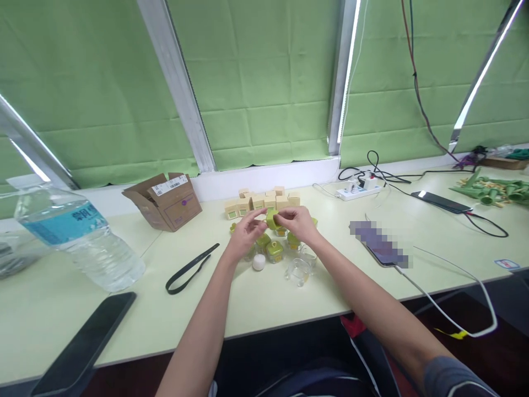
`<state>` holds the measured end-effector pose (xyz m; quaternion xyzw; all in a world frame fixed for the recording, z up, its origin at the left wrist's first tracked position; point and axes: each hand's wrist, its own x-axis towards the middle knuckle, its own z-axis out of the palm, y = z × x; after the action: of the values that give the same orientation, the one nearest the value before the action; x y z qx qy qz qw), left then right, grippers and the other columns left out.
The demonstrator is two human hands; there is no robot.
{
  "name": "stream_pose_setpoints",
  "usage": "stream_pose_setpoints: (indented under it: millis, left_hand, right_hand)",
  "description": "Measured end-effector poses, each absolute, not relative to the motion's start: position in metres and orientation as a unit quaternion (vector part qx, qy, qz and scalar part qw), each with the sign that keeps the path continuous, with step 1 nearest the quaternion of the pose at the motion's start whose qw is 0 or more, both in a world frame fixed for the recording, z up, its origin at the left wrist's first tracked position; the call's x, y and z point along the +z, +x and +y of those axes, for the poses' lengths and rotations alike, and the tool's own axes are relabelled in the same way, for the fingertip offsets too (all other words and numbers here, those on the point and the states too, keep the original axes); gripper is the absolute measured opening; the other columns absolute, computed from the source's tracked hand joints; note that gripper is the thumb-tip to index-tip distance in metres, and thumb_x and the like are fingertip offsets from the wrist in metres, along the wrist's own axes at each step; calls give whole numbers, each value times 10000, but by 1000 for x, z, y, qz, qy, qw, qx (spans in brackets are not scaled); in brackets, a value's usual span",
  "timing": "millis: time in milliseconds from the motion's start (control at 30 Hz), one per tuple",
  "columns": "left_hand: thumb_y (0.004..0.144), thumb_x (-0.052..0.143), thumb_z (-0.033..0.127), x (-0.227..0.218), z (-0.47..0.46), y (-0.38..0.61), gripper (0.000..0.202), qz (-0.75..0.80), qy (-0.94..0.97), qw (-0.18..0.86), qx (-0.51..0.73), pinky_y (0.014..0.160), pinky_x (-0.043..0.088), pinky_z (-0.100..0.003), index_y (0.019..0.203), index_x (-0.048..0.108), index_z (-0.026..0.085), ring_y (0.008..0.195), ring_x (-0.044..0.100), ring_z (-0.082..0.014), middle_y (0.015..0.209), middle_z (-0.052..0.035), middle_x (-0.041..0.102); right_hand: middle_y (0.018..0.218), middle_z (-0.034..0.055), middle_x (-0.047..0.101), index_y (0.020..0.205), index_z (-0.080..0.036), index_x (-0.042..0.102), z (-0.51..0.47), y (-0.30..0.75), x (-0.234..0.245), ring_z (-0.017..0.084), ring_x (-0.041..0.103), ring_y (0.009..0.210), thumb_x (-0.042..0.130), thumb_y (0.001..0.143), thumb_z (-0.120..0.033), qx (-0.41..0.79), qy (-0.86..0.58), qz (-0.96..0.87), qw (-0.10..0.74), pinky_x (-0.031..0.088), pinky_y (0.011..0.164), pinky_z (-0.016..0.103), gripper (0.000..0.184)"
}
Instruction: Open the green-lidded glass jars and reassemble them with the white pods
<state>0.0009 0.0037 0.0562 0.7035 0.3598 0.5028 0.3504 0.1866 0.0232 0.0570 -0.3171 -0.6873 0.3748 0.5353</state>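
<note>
Between my two hands is a small green lid (271, 219), held just above the table. My left hand (246, 231) has its fingertips at the lid's left side. With closed fingers, my right hand (298, 223) pinches the other side. Below them stand several small clear jars with green lids, among them a lidded jar (275, 251) with a little loop on top. Nearby are a round white piece (258, 262) and a clear open jar (299, 271). Behind my hands, several small cream boxes (258, 202) stand in rows, partly hidden.
To the left are an open cardboard box (169, 201), a black strap (188, 273), a large water bottle (86, 242) and a dark phone (88, 336). On the right lie a charging phone (378, 245), a power strip (359, 192), a black device (441, 202) and green parts (494, 190).
</note>
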Motion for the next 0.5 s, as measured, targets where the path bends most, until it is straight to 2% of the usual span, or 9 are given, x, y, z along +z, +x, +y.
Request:
stream_pose_setpoints:
  millis: [67, 167, 233, 267, 333, 400, 500]
  left_hand:
    - [713, 789, 365, 55, 4, 1, 583, 366, 696, 382, 486, 902, 542, -370, 1244, 619, 196, 1029, 657, -233, 1258, -118, 627]
    - [641, 841, 353, 53, 7, -2, 617, 396, 652, 387, 518, 880, 557, -402, 1190, 618, 182, 996, 671, -247, 1185, -112, 663]
    - [647, 834, 361, 53, 10, -5, 612, 415, 622, 372, 550, 847, 567, -392, 1187, 608, 184, 960, 676, -232, 1167, -107, 667]
    - [654, 828, 356, 53, 11, -6, 617, 422, 613, 361, 562, 833, 569, -381, 1203, 599, 191, 935, 677, -217, 1161, -102, 665]
    - [669, 812, 322, 52, 13, -7, 634, 426, 615, 338, 571, 819, 570, -358, 1249, 581, 213, 889, 672, -185, 1161, -87, 653]
    - [682, 791, 283, 51, 14, -6, 609, 423, 630, 325, 565, 819, 567, -342, 1254, 590, 228, 871, 662, -166, 1154, -71, 646]
    - [686, 775, 264, 50, 13, -5, 547, 422, 640, 331, 550, 829, 565, -338, 1212, 631, 220, 884, 657, -172, 1111, -63, 655]
  right_hand:
    - [654, 10, 662, 720, -133, 709, 26, 184, 58, 131, 594, 610, 643, 775, -379, 403, -314, -696, 504, 462, 566, 225, 261]
    - [785, 53, 716, 836, -135, 728, 46, 187, 57, 148, 650, 689, 565, 848, -421, 416, -342, -694, 478, 501, 622, 240, 330]
    - [867, 71, 732, 877, -143, 723, 67, 192, 58, 154, 668, 753, 457, 916, -406, 327, -423, -698, 476, 506, 661, 243, 376]
    - [863, 67, 735, 858, -152, 724, 78, 194, 59, 162, 668, 791, 457, 919, -376, 255, -475, -719, 438, 500, 695, 246, 354]
    - [867, 60, 740, 836, -176, 723, 98, 193, 60, 183, 668, 848, 515, 890, -317, 163, -550, -770, 278, 488, 727, 256, 257]
    - [877, 68, 746, 798, -182, 729, 114, 185, 61, 200, 676, 847, 644, 803, -275, 168, -555, -784, 223, 485, 708, 256, 126]
    - [802, 89, 738, 723, -164, 723, 129, 163, 62, 216, 685, 797, 768, 686, -257, 183, -559, -790, 172, 495, 691, 265, 110]
